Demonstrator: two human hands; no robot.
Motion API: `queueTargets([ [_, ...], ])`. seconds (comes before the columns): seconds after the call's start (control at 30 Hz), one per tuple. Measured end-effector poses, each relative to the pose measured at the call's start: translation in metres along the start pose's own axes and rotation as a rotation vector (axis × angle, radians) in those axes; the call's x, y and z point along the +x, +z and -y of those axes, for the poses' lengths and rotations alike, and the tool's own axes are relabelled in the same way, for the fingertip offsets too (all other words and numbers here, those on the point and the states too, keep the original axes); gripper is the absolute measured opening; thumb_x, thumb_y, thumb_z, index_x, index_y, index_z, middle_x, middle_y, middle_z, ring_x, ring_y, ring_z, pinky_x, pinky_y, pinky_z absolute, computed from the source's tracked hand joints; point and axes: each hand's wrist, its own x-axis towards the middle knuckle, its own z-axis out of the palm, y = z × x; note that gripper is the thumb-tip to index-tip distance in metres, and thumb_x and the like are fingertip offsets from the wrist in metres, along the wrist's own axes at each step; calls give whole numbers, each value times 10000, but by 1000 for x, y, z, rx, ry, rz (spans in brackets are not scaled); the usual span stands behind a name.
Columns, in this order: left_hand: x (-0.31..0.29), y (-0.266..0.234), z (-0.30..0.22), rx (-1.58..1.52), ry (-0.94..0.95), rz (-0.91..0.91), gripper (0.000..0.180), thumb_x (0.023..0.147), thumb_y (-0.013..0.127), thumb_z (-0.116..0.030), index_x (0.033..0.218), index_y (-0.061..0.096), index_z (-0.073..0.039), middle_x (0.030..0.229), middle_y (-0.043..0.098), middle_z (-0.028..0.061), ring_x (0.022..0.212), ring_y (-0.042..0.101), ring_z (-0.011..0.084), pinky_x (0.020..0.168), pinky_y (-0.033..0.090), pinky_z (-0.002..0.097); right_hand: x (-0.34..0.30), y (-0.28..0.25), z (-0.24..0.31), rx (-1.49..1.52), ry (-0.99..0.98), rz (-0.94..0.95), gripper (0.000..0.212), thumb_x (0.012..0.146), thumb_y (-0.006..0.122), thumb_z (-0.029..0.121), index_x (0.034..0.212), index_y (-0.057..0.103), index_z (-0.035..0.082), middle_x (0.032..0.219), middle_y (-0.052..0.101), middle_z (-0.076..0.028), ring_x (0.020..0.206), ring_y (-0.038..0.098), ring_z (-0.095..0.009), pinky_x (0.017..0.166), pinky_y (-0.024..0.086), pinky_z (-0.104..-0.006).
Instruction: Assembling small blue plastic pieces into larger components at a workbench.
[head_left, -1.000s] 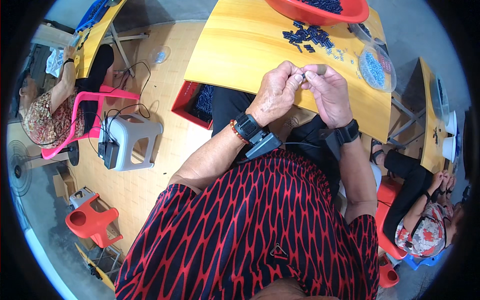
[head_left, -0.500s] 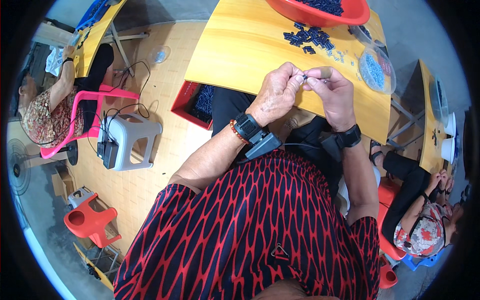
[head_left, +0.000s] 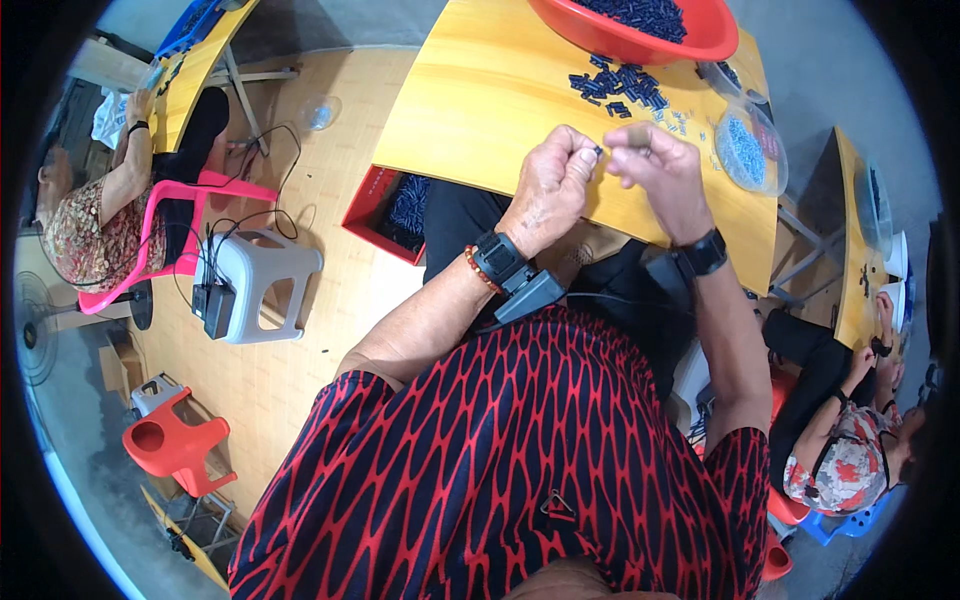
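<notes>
Above the near edge of the yellow table (head_left: 450, 110), my left hand (head_left: 552, 195) pinches a small dark plastic-looking piece (head_left: 598, 151) between thumb and forefinger. Just right of it is my right hand (head_left: 668, 185), apart from the piece, with its fingers curled and smeared by motion. Whether it holds anything cannot be made out. Beyond both hands lies a loose pile of dark short pieces (head_left: 625, 85). Small clear pieces (head_left: 675, 122) are scattered beside that pile. At the table's right edge stands a clear round tub (head_left: 775, 175) of tiny light-blue parts (head_left: 742, 150).
A red basin (head_left: 600, 42) full of dark pieces sits at the far side, beside another clear tub (head_left: 735, 85). Below the table's left edge is a red box (head_left: 362, 205) of dark pieces. Co-workers sit at tables left and right; a grey stool (head_left: 275, 275) stands left.
My right hand has come away from my left and moved slightly right, its fingers off the small piece. My left hand keeps its pinch and has shifted a little left.
</notes>
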Motion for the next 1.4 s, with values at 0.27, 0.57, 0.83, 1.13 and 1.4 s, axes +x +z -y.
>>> queueTargets([
  [0.27, 0, 7, -4, -463, -61, -117, 75, 968, 534, -88, 959, 545, -14, 808, 571, 31, 623, 538, 78, 601, 502, 230, 44, -16, -31, -792, -225, -247, 195, 834, 613, 67, 988, 660, -42, 882, 650, -205, 794, 648, -314, 728, 516, -376],
  [0.57, 2, 3, -4, -449, -80, -96, 88, 974, 523, -94, 964, 545, -9, 793, 571, 31, 617, 542, 79, 595, 501, 227, 50, -12, -23, -955, -306, -132, 120, 802, 594, 36, 891, 645, -26, 858, 621, -230, 809, 602, -401, 716, 484, -453],
  [0.83, 2, 2, -5, -445, -96, -76, 91, 975, 522, -91, 964, 546, -4, 786, 574, 34, 606, 540, 79, 587, 499, 224, 39, -12, -23, -984, -287, -137, 69, 811, 583, 22, 864, 620, -4, 824, 610, -221, 808, 602, -407, 702, 483, -465],
  [1.13, 4, 1, -2, -439, -149, -26, 122, 983, 514, -117, 945, 548, -6, 759, 568, 23, 577, 528, 71, 554, 489, 219, 13, -2, -16, -387, -18, -179, 151, 873, 596, 41, 989, 645, -44, 841, 647, -65, 705, 615, -139, 640, 496, -268],
  [1.4, 4, -3, -9, -372, -213, 41, 161, 990, 508, -166, 939, 557, -21, 730, 567, 1, 547, 514, 55, 510, 455, 205, -2, 8, -1, 321, 158, -135, 196, 888, 642, 69, 1068, 636, -7, 845, 638, -19, 671, 587, -67, 574, 443, -181],
])
